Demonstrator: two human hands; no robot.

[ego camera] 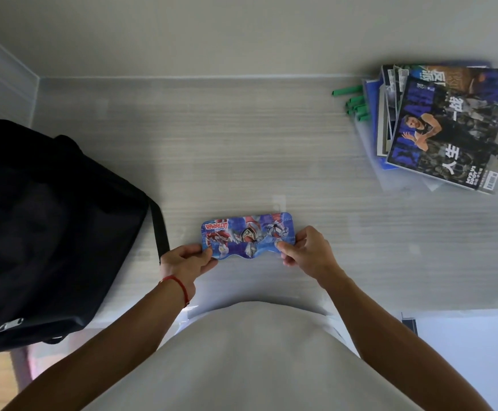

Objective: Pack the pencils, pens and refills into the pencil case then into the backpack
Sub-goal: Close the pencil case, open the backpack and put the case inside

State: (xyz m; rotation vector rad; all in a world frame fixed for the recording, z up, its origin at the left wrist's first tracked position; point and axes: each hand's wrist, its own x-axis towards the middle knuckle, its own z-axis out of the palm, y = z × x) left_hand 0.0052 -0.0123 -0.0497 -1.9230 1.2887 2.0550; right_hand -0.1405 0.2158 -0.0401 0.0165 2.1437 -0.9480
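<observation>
A blue pencil case [246,234] with cartoon hero print lies closed on the pale wooden desk [242,143], just in front of me. My left hand [187,261] pinches its near left corner, a red string around that wrist. My right hand [304,250] grips its near right end, thumb on the lid. A black backpack [49,226] lies on the desk's left side, its strap reaching almost to my left hand. No pencils, pens or refills are visible outside the case.
A stack of magazines [449,129] sits at the far right of the desk on clear plastic folders with green clips [353,103]. A wall runs along the back edge. The desk's near edge is right at my body.
</observation>
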